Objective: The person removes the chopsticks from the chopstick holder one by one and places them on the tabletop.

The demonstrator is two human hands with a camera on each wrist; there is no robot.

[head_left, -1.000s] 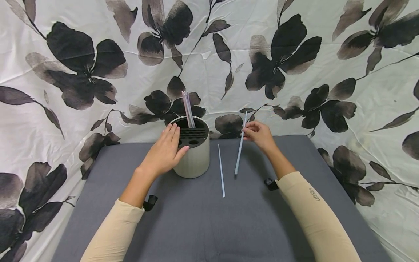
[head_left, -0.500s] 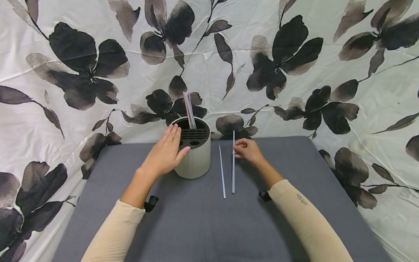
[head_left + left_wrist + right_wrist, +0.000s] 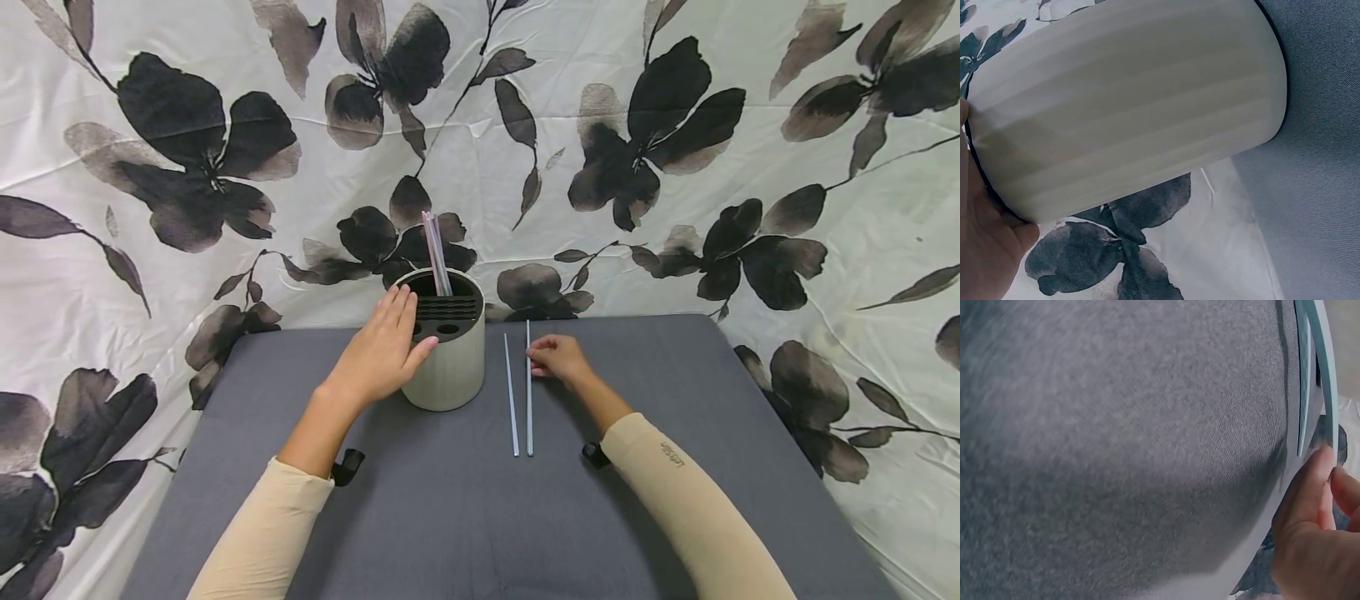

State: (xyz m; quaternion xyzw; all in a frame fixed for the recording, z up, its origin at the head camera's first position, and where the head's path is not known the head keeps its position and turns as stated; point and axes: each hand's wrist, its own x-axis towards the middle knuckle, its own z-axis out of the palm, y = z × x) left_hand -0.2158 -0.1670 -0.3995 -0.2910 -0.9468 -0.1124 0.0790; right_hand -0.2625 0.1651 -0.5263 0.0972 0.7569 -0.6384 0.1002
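Observation:
My left hand (image 3: pixel 378 346) rests on the left side of a cream ribbed utensil holder (image 3: pixel 446 379), fingers straight over its rim and thumb spread toward the front. The holder's black insert (image 3: pixel 448 308) has slots and round holes. Several pinkish and pale sticks (image 3: pixel 436 254) stand upright in the rear opening. To the holder's right, my right hand (image 3: pixel 558 360) pinches a light blue chopstick (image 3: pixel 529 417) near its far, thinner end. Left of it and nearly parallel lies a second light blue chopstick (image 3: pixel 512 400). In the left wrist view, the holder's wall (image 3: pixel 1135 106) fills most of the picture.
Everything stands on a grey cloth-covered table (image 3: pixel 480 517). A white curtain (image 3: pixel 480 167) with dark flowers hangs right behind the table's back edge. Black wrist straps (image 3: pixel 347 467) show at both sleeves.
My right hand has moved left and toward me, lowering the pinched chopstick from a tilt to lie alongside the other one. My left hand has stayed on the holder.

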